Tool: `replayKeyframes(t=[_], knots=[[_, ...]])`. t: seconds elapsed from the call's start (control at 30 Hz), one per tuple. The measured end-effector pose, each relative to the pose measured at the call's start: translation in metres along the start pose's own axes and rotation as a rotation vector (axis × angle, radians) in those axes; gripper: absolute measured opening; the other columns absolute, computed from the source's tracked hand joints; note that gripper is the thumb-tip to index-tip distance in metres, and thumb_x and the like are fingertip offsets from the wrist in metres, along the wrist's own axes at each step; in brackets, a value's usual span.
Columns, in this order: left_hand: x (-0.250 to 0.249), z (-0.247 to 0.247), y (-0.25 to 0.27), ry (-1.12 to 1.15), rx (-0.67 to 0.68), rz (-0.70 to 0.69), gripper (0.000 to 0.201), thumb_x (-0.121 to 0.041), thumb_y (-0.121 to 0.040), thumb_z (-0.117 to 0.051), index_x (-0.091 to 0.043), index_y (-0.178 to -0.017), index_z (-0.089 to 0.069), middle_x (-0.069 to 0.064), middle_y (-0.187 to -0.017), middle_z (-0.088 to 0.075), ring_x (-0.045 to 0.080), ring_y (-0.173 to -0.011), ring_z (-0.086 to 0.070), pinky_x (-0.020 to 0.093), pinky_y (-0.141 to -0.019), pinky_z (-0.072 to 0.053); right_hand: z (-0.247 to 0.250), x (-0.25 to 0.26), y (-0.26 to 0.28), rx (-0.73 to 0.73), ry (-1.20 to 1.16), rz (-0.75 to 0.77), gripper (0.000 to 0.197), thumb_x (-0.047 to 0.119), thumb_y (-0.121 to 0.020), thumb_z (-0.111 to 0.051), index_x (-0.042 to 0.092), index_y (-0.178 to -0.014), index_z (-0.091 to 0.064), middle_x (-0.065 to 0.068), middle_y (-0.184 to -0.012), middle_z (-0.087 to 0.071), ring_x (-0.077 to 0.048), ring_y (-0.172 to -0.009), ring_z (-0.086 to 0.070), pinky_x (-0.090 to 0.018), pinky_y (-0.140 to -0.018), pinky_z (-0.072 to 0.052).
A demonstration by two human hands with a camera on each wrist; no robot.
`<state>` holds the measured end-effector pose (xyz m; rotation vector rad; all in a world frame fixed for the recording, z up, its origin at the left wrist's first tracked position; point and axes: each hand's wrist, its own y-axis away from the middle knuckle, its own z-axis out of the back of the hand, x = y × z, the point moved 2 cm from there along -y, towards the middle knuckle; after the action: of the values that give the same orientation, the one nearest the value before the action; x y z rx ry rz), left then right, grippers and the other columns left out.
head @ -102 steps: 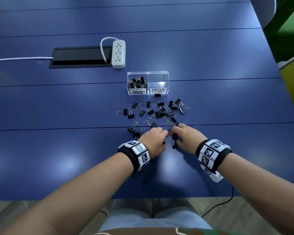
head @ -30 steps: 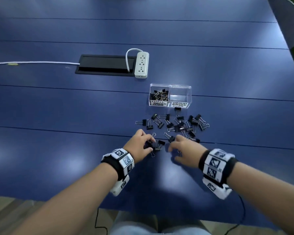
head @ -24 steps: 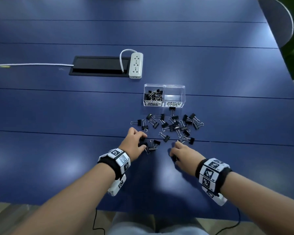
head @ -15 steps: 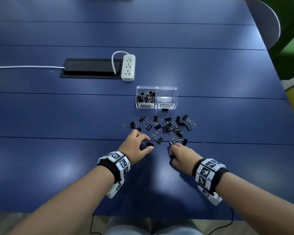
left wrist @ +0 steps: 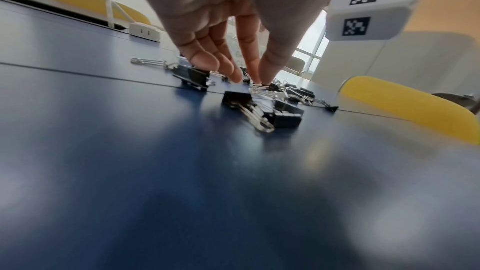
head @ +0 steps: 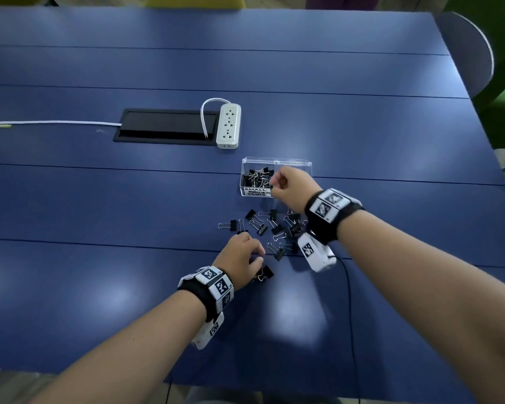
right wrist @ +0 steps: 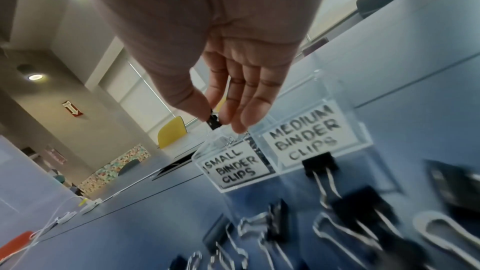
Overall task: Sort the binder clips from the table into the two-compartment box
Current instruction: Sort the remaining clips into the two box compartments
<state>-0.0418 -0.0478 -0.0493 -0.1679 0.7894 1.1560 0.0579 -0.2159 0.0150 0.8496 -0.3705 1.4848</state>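
Clear two-compartment box standing on the blue table, taken here as the landmark; left half labelled SMALL BINDER CLIPS and heaped with small binder clips, right half labelled MEDIUM BINDER CLIPS, contents hidden behind the hand. Right hand hovering right over the box's near edge, about at the divider between the halves, thumb and forefinger pinched narrow on a small black clip, other fingers hanging loosely straight beside it. Loose binder clips scattered on the table just in front of the box, one medium clip lying against the box's front wall under the MEDIUM label. Left hand farther in front of the box, at the near edge of that scatter, fingertips drawn narrowly together and pointing down at the wire handles of a clip on the table; whether actually gripping it, cannot tell. Two more black clips lying crossed just nearer than that hand. White power strip beyond and to the left of the box, beside a black cable hatch
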Motion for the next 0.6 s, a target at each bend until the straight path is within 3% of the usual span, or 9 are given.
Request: replayKeyframes(t=[0.13,0.2,0.37,0.47,0.53,0.6], knots=[[0.007,0.011,-0.007,-0.035,-0.047,0.039,0.012,-0.018,-0.086,-0.059,-0.015,-0.097,-0.063,0.0,-0.096,-0.049,0.014,-0.094,-0.045,0.027,-0.087,-0.045,0.005,0.011,-0.025,-0.054,-0.03,-0.027,0.014,0.012,-0.085,-0.054,0.014,-0.098,-0.057,0.008,-0.071,-0.051,-0.012,-0.062,-0.05,-0.021,-0.057,-0.044],[0.008,0.016,-0.01,-0.058,-0.062,0.036,0.013,-0.017,-0.086,-0.059,-0.014,-0.098,-0.062,0.0,-0.098,-0.049,0.017,-0.096,-0.045,0.027,-0.086,-0.044,0.015,0.003,-0.022,-0.094,-0.027,-0.05,0.013,0.009,-0.084,-0.051,0.015,-0.093,-0.058,0.008,-0.068,-0.05,-0.011,-0.058,-0.048,-0.021,-0.054,-0.04],[-0.012,0.015,-0.029,-0.131,-0.031,-0.056,0.017,-0.015,-0.086,-0.057,-0.014,-0.103,-0.06,0.003,-0.109,-0.051,0.021,-0.105,-0.046,0.039,-0.089,-0.049,0.029,-0.058,0.018,-0.176,0.096,-0.167,0.012,0.014,-0.083,-0.052,0.01,-0.073,-0.057,-0.006,-0.078,-0.064,-0.026,-0.077,-0.057,-0.032,-0.076,-0.048],[-0.037,0.007,-0.049,-0.173,0.01,-0.14,0.025,-0.016,-0.087,-0.056,-0.016,-0.112,-0.059,0.005,-0.113,-0.051,0.023,-0.106,-0.046,0.041,-0.092,-0.048,0.023,-0.099,0.05,-0.181,0.109,-0.319,0.014,0.012,-0.082,-0.054,0.013,-0.092,-0.063,-0.009,-0.1,-0.06,-0.028,-0.1,-0.055,-0.033,-0.087,-0.045],[-0.052,0.0,-0.062,-0.208,0.041,-0.16,0.033,-0.017,-0.089,-0.055,-0.019,-0.121,-0.055,0.007,-0.114,-0.049,0.025,-0.108,-0.045,0.04,-0.091,-0.047,0.014,-0.116,0.067,-0.133,0.118,-0.359,0.032,0.015,-0.083,-0.058,0.023,-0.114,-0.059,-0.009,-0.111,-0.05,-0.028,-0.112,-0.045,-0.036,-0.093,-0.044],[-0.062,-0.008,-0.071,-0.262,0.071,-0.142,0.04,-0.021,-0.09,-0.054,-0.022,-0.13,-0.048,0.008,-0.115,-0.047,0.025,-0.11,-0.043,0.039,-0.089,-0.047,0.003,-0.125,0.078,-0.1,0.112,-0.343,0.043,0.018,-0.083,-0.062,0.031,-0.123,-0.055,-0.008,-0.114,-0.045,-0.027,-0.115,-0.041,-0.039,-0.098,-0.043]])
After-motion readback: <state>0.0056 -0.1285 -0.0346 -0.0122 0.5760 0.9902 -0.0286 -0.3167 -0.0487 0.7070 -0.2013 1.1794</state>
